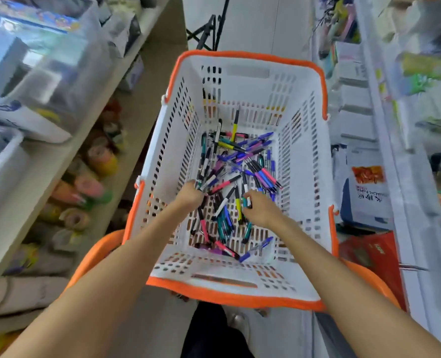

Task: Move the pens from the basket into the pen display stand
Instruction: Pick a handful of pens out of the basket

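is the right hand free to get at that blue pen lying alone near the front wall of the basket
Probably not yet: the right hand already grips a teal pen. The blue pen itself lies uncovered in the basket.

The basket point(302, 161) is white with slotted walls and an orange rim. The pens point(240, 174) in it are blue, purple, pink, teal, yellow and black, some white-barrelled. The shelf point(126, 104) on the left is beige, and a red box point(371, 251) lies at right.
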`<state>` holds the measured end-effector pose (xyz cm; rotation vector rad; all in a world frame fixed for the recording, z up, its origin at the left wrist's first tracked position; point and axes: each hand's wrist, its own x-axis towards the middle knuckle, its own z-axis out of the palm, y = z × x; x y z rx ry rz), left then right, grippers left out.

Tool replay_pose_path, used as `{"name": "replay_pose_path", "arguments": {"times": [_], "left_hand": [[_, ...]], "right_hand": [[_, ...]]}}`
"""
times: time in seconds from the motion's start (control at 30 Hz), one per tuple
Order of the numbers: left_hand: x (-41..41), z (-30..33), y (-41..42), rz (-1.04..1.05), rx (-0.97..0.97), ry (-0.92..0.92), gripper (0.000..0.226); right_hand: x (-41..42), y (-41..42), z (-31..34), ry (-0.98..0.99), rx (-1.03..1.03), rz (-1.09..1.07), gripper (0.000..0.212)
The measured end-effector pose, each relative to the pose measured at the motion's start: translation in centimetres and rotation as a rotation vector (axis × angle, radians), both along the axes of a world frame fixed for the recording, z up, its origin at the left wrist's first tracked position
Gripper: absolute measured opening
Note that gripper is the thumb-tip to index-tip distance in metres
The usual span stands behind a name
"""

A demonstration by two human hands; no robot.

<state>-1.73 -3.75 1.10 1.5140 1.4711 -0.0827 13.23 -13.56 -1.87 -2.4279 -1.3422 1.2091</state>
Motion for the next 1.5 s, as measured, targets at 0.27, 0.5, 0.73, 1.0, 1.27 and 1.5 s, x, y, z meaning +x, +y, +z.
{"name": "replay_pose_path", "arguments": {"times": [0.27, 0.5, 0.73, 1.0, 1.27, 1.5], "left_hand": [[3.4, -5.9, 4.9, -0.035, 0.013, 0.125, 0.083], [5.1, -8.8, 5.3, 0.013, 0.205, 0.245, 0.072], [5.9, -9.5, 7.0, 0.004, 0.222, 0.091, 0.051], [2.9, -7.7, 6.6, -0.331, -0.049, 0.270, 0.061], [1.9, -7.3, 1.8, -0.407, -0.157, 0.485, 0.129], [2.0, -8.4, 1.3, -0.281, 0.035, 0.494, 0.100]], "right_hand": [[1.6, 5.3, -4.2, -0.236, -0.039, -0.091, 0.085], [2.1, 7.6, -5.9, -0.502, 0.219, -0.031, 0.057], [5.2, 9.8, -6.5, -0.232, 0.077, -0.371, 0.123], [2.1, 5.3, -7.1, -0.176, 0.056, -0.419, 0.096], [-0.5, 4.2, -6.1, -0.270, -0.059, -0.587, 0.090], [-1.6, 6.1, -6.5, -0.223, 0.001, -0.484, 0.068]]}}
